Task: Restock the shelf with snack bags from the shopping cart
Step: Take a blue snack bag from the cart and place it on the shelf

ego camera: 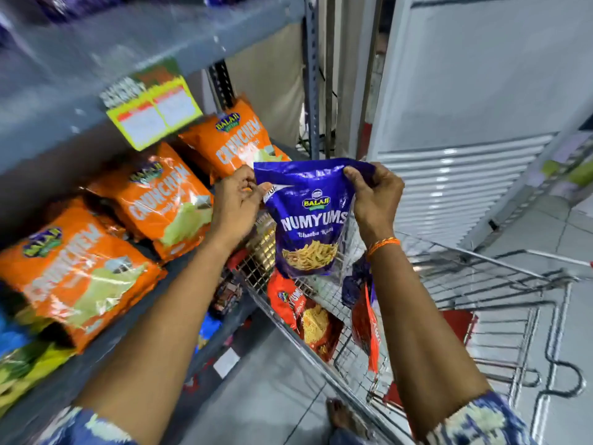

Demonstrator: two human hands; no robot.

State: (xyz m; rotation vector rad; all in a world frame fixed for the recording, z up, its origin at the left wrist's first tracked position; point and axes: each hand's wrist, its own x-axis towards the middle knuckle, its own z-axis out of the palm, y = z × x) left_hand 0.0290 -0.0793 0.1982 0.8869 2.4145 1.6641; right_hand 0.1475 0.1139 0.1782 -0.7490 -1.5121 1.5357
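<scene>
A blue Numyums snack bag hangs upright between my hands, above the wire shopping cart. My left hand pinches its top left corner. My right hand grips its top right corner. Inside the cart lie a red snack bag, another red bag standing on edge and a blue bag partly hidden behind my right forearm. The grey metal shelf on the left carries three orange Crunchem bags in a row.
A yellow price tag hangs from the shelf board above. Green and blue bags fill the shelf's near left end. A white louvred cabinet stands behind the cart. A foot rests on the grey tiled floor beside the cart.
</scene>
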